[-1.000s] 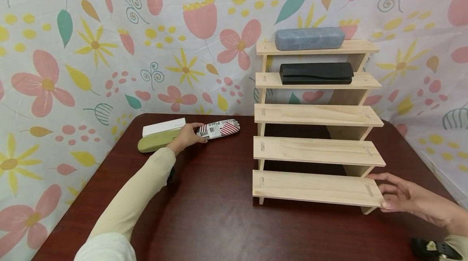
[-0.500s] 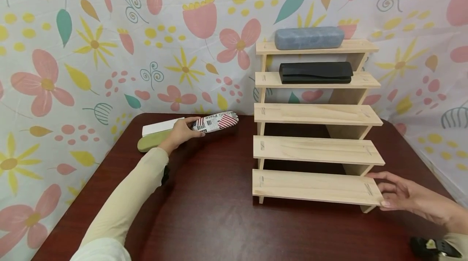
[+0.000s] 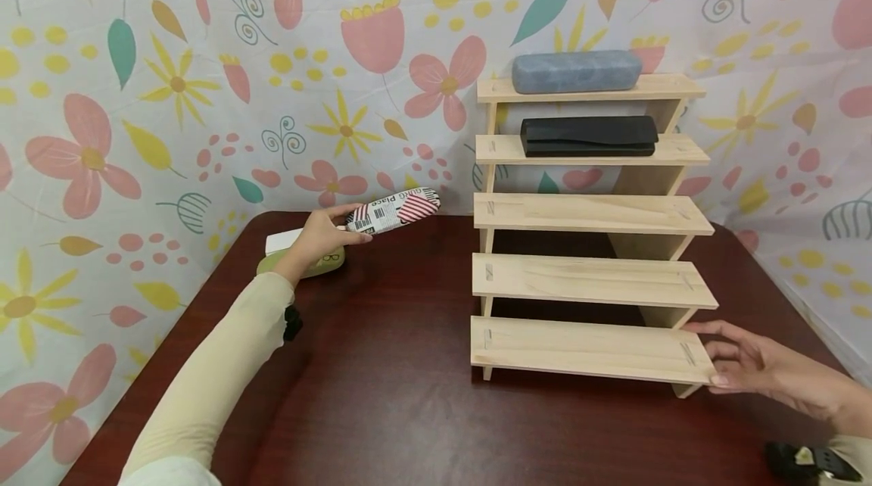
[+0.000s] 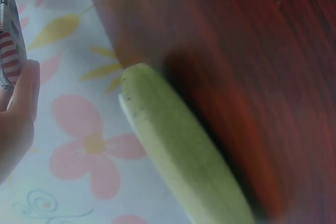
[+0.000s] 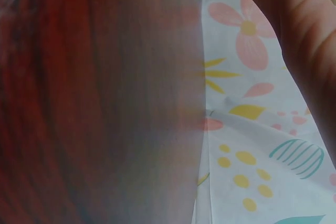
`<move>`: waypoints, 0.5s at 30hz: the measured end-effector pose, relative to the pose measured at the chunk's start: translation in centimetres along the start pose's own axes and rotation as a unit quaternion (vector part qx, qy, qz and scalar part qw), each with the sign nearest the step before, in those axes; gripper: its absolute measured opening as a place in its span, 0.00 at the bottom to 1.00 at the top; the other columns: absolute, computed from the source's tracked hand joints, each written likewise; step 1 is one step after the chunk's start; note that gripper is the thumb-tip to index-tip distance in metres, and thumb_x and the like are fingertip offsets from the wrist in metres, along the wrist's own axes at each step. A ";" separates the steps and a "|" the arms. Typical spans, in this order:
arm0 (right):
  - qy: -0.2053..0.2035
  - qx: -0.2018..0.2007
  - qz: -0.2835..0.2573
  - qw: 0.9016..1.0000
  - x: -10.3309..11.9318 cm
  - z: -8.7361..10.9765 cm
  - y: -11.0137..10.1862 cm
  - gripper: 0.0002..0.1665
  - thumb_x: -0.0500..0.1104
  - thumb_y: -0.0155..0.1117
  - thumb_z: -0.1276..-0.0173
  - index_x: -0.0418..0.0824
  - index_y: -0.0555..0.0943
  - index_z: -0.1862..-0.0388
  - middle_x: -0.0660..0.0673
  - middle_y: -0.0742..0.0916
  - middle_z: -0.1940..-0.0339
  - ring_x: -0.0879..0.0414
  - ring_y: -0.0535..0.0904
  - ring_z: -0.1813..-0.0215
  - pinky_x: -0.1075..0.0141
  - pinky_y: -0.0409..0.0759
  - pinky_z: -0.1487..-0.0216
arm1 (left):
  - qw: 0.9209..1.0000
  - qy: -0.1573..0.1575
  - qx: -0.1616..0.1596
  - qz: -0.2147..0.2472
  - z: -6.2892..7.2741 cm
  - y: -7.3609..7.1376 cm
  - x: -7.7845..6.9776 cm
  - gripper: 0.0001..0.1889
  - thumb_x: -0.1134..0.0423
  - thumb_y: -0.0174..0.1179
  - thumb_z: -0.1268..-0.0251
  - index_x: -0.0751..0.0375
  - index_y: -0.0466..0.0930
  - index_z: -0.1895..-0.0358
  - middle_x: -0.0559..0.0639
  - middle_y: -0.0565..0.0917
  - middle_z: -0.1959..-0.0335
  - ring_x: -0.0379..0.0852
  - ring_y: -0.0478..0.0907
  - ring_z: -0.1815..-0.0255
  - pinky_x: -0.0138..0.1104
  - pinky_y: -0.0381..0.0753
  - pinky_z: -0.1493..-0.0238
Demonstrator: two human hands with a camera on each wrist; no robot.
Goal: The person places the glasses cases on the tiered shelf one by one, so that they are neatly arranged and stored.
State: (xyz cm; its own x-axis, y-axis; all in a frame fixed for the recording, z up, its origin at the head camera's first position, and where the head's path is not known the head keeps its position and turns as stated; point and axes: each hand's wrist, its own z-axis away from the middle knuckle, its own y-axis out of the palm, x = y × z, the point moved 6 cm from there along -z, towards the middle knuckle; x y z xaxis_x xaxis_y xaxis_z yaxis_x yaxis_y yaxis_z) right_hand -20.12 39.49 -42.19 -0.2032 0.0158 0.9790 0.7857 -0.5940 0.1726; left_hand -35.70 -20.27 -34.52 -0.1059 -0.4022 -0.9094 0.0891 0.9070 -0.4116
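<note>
My left hand (image 3: pixel 316 240) grips the left end of a glasses case (image 3: pixel 395 212) printed with newspaper text and red stripes. It is held above the table, its right end tilted up. Under that hand lies a green glasses case (image 3: pixel 328 262) with a small glasses mark, beside a white box (image 3: pixel 281 241) that is partly hidden. In the left wrist view the printed case (image 4: pixel 9 51) shows only at the edge. At the right, my right hand (image 3: pixel 763 369) holds the right end of the lowest step of a wooden tiered rack (image 3: pixel 593 350), thumb in front.
A blue glasses case (image 3: pixel 575 71) rests on the rack's top step, and a black glasses case (image 3: pixel 589 138) on the step below it. The rack stands on a dark red-brown table (image 3: pixel 381 395). Behind hangs a flowered cloth (image 3: pixel 225 92).
My left hand has lifted the printed glasses case off the table and drawn it a little left, uncovering the green case's right end. My right hand and the rack have stayed put.
</note>
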 end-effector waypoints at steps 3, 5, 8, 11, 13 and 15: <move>-0.006 0.004 0.002 1.000 0.1 0.0 0.0 0.40 0.20 0.37 0.29 0.51 0.55 0.25 0.43 0.77 0.39 0.49 0.76 0.40 0.56 0.75 0.42 | 1.000 -0.002 -0.001 0.000 0.4 -0.6 -0.7 0.37 0.65 0.75 0.52 0.57 0.73 0.34 0.58 0.78 0.43 0.52 0.76 0.43 0.28 0.79 0.60; -0.008 0.004 0.004 1.000 0.1 0.0 0.0 0.40 0.20 0.37 0.29 0.50 0.54 0.24 0.42 0.77 0.39 0.49 0.76 0.40 0.56 0.75 0.42 | 1.000 -0.005 0.000 0.003 0.7 -0.9 -1.2 0.38 0.64 0.75 0.52 0.56 0.72 0.33 0.58 0.78 0.43 0.52 0.75 0.43 0.29 0.80 0.60; -0.011 0.003 0.006 1.000 0.2 -0.1 0.0 0.40 0.20 0.37 0.29 0.49 0.54 0.24 0.42 0.77 0.39 0.48 0.76 0.40 0.56 0.76 0.43 | 1.000 -0.004 0.005 0.006 1.0 -1.3 -1.9 0.38 0.63 0.75 0.51 0.55 0.71 0.32 0.58 0.78 0.43 0.50 0.76 0.45 0.29 0.80 0.59; -0.010 0.004 0.006 1.000 0.2 -0.1 0.1 0.40 0.20 0.37 0.29 0.49 0.54 0.25 0.42 0.77 0.39 0.49 0.76 0.40 0.56 0.75 0.43 | 1.000 0.002 0.014 0.019 1.3 -1.5 -2.5 0.38 0.64 0.75 0.50 0.55 0.71 0.32 0.58 0.78 0.43 0.46 0.78 0.49 0.30 0.80 0.58; -0.005 0.002 0.005 1.000 0.1 0.0 0.1 0.40 0.20 0.37 0.29 0.51 0.55 0.25 0.42 0.77 0.39 0.49 0.76 0.40 0.56 0.75 0.42 | 1.000 0.008 0.017 0.024 1.5 -1.6 -3.0 0.37 0.65 0.74 0.50 0.55 0.72 0.33 0.58 0.77 0.44 0.44 0.79 0.52 0.29 0.81 0.59; 0.003 -0.003 0.007 1.000 0.1 0.0 0.1 0.39 0.21 0.37 0.28 0.52 0.56 0.25 0.43 0.77 0.39 0.49 0.76 0.40 0.56 0.75 0.42 | 0.999 0.014 0.019 0.026 1.8 -1.6 -3.5 0.36 0.65 0.75 0.51 0.54 0.73 0.34 0.58 0.78 0.44 0.43 0.79 0.53 0.30 0.81 0.59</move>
State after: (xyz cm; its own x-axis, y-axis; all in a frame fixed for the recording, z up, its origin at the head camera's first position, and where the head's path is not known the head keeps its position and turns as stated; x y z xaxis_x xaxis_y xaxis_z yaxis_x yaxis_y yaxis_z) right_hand -20.10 39.43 -42.07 -0.1954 0.0033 0.9807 0.7851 -0.5988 0.1584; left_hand -33.69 -20.55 -30.74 -0.1269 -0.3508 -0.9278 0.1328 0.9210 -0.3663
